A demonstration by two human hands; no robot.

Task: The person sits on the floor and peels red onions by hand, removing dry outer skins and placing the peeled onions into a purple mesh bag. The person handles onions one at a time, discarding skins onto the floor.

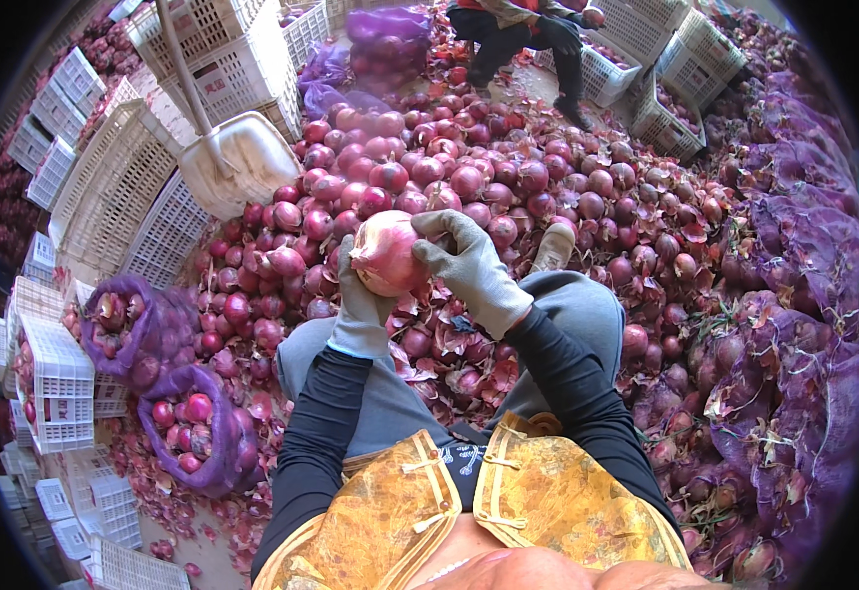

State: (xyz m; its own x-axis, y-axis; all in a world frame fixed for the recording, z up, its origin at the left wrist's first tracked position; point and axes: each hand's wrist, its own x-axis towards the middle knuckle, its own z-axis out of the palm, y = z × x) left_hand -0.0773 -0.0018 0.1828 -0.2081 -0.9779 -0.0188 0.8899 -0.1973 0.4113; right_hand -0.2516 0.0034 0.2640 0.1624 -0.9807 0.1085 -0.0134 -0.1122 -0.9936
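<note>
A large red onion with pale pink papery skin is held up in front of me, above a heap of red onions. My left hand, in a grey work glove, cups it from the left and below. The gloved fingers of my right hand are bent at the onion's right side, thumb and fingertips against or very near its skin. Loose skins and onions lie between my knees, below both hands.
A shovel leans by stacked plastic crates. Open purple mesh sacks of onions stand at left; filled mesh sacks line the right. Another person sits across the heap beside more crates.
</note>
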